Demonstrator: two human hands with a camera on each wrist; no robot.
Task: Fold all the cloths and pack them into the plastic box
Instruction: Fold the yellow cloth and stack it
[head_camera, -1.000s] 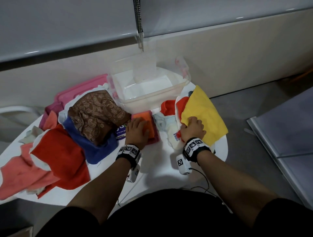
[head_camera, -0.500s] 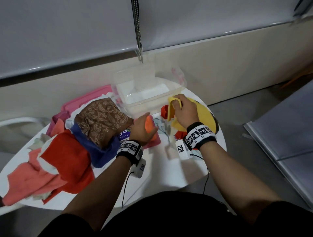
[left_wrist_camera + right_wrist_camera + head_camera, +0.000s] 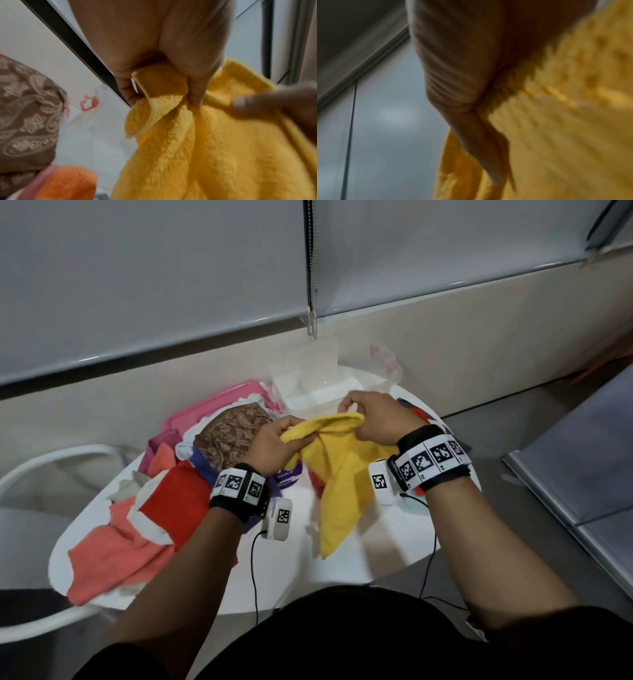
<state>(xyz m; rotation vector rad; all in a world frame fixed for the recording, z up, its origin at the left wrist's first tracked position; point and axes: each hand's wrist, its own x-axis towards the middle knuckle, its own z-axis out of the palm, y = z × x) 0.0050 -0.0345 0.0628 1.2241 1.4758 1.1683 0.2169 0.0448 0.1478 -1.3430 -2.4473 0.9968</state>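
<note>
One yellow cloth (image 3: 337,487), thick and nubbly like terry, hangs between two hands above the white round table (image 3: 383,546). The left hand (image 3: 274,445) pinches one part of its top hem, fingers curled tight around a bunched fold; the right hand (image 3: 373,417) grips the same hem a little further along, fingers curled over it, though the right wrist view is too blurred to show the exact hold. The cloth's lower point droops toward the tabletop.

One clear plastic box (image 3: 318,385), rectangular with thin walls, stands open at the far edge of the table, just beyond the hands. To the left lies a loose heap: one brown paisley cloth (image 3: 229,433), one red cloth (image 3: 181,501), one coral cloth (image 3: 113,559), and one blue cloth (image 3: 198,463) peeking from underneath. One fuzzy orange cloth (image 3: 68,184) sits below the left hand.
</note>
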